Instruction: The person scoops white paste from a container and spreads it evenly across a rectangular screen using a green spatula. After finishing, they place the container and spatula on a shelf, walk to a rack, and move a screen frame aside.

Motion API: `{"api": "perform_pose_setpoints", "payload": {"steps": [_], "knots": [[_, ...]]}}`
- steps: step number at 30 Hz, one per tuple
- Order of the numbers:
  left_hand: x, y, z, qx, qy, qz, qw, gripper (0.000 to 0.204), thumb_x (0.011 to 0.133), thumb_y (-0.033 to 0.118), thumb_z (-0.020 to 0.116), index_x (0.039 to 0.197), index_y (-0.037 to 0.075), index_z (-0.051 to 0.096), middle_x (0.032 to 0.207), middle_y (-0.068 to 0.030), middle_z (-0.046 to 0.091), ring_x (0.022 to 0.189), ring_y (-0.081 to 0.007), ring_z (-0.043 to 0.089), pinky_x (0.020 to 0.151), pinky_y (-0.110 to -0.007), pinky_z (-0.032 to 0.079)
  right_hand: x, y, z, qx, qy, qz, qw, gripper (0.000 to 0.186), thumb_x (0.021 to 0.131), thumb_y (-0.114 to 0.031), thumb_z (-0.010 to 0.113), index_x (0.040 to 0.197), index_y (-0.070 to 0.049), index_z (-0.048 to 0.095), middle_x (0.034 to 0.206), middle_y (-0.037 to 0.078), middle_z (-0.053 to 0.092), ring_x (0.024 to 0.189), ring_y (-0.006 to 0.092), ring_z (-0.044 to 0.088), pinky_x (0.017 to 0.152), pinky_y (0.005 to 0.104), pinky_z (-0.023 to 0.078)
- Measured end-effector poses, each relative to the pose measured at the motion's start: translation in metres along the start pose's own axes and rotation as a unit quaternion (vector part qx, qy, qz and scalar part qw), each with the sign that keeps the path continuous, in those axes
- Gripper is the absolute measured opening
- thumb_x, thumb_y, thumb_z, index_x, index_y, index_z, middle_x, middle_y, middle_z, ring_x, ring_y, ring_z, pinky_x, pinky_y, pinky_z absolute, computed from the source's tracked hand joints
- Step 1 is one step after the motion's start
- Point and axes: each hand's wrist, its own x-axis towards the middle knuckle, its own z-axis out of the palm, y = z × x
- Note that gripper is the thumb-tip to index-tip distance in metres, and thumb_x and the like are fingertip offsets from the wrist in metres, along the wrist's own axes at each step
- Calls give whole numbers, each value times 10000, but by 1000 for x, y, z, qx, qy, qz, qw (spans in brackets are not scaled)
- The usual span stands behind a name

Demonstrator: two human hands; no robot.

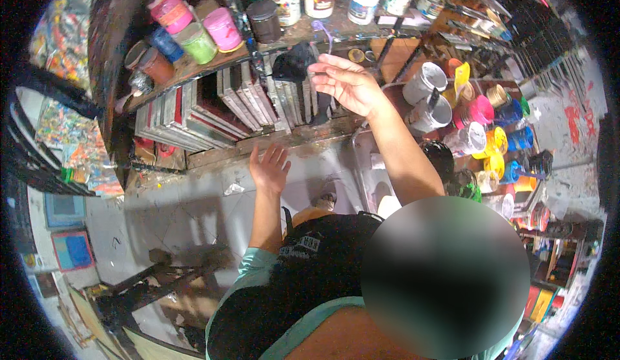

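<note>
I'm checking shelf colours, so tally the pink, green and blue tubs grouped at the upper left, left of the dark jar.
Pink tubs: 2
Light green tub: 1
Blue tub: 1
Total: 4

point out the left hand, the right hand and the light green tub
left hand [269,167], head view, middle of the hand
right hand [350,87], head view, middle of the hand
light green tub [199,47], head view, its side wall
</note>
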Motion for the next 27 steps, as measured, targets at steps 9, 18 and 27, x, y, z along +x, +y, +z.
{"api": "perform_pose_setpoints", "payload": {"steps": [9,18,27], "knots": [[16,-27,39,75,-42,-67,994,635,805,503,439,1249,52,401,1210,-104,485,1109,-225,425,998,-406,152,-67,-21,-12,36,95,-72,992,147,853,-147,544,841,-16,611,647,71,593,580,168,571,572,299,471],[129,-78,-57,264,-5,-220,939,635,820,529,389,1315,137,322,1297,-59,402,1154,-208,401,987,-431,207,-139,7,-8,-170,353,-14,920,277,817,-278,623,676,-39,619,568,31,575,465,83,501,444,230,413],[170,-142,-122,636,-3,-213,742,524,860,306,374,1291,13,320,1136,-166,472,1024,-310,485,804,-454,378,-318,-8,7,-221,431,-115,867,167,758,18,609,923,37,611,803,112,641,697,140,603,586,253,489]]}}
